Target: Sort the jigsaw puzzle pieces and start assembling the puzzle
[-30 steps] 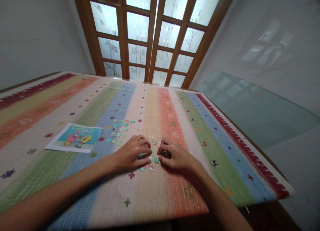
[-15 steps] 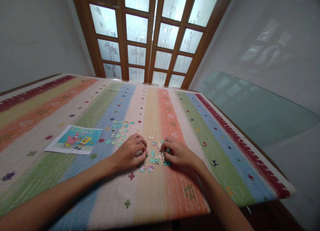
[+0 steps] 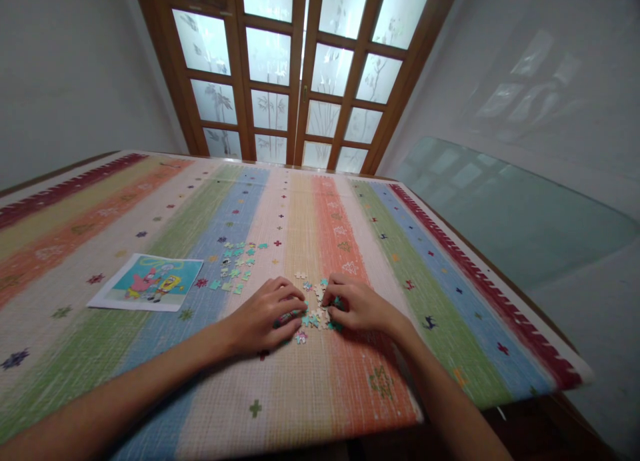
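Note:
My left hand (image 3: 273, 316) rests low over the table, fingers bent and thumb apart from the index finger. Its fingertips reach the left edge of a loose cluster of jigsaw puzzle pieces (image 3: 313, 320), teal, white and multicoloured. On the cluster's right side is my right hand (image 3: 354, 304), its fingers curled down onto a puzzle piece (image 3: 339, 304); teal shows beneath and between them. Part of the cluster is hidden under both hands. A single pinkish piece (image 3: 301, 338) lies just below my left thumb. Farther left, several more puzzle pieces (image 3: 239, 253) lie spread out in mostly teal and pale green.
A printed cartoon picture (image 3: 150, 282) lies flat on the left. The striped tablecloth (image 3: 305, 381) covers the table, its front edge near my forearms. Behind stand wooden doors with frosted panes (image 3: 273, 108); a glass panel (image 3: 500, 194) leans along the right wall.
My left hand has moved right, its fingertips now at the cluster and over a piece that showed before. My right hand stays nearly in place. The view has shifted slightly.

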`<state>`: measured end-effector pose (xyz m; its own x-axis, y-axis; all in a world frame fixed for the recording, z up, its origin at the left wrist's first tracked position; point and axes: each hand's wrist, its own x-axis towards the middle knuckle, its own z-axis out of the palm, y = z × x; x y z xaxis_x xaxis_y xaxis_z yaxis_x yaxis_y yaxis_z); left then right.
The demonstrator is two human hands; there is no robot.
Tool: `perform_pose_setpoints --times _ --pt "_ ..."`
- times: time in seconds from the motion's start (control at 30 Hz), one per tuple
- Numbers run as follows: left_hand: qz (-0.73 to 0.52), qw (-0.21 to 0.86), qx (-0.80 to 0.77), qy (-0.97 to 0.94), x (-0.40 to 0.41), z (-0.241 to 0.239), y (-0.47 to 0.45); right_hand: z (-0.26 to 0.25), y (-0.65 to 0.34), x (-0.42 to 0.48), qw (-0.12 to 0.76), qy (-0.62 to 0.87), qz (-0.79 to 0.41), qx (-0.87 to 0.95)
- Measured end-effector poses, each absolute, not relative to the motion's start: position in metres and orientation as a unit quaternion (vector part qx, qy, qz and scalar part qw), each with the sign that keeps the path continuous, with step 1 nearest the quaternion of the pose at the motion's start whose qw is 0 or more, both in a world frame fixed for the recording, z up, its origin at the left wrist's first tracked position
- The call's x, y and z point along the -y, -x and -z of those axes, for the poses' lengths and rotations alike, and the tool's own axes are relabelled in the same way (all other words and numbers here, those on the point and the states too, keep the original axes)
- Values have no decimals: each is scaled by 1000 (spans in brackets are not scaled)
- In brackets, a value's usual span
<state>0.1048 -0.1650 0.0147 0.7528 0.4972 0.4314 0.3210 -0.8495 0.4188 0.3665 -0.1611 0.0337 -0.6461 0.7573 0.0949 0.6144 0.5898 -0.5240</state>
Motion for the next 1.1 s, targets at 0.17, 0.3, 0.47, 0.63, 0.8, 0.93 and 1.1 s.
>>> perform_pose_setpoints --times 0.17,0.3,0.47,0.63,0.8,0.93,1.1 --pt "-238 154 -157 -946 171 -15 -106 -33 -367 160 156 399 -220 876" --pt "-235 149 -149 -949 173 -16 -108 -34 -368 160 153 419 -204 872" --pt "-250 141 -159 -945 173 -16 -109 -34 -371 159 148 423 -174 877" --pt "-260 125 -165 -943 173 -11 -110 -33 -370 159 158 416 -158 882" --pt "-263 117 -181 -940 173 -7 -112 -32 -368 159 161 407 -161 884" --pt "-276 126 -184 -935 173 -8 -113 -30 -367 159 164 409 -164 883" --pt "-270 135 -209 -930 171 -12 -111 -28 -367 158 163 401 -171 885"
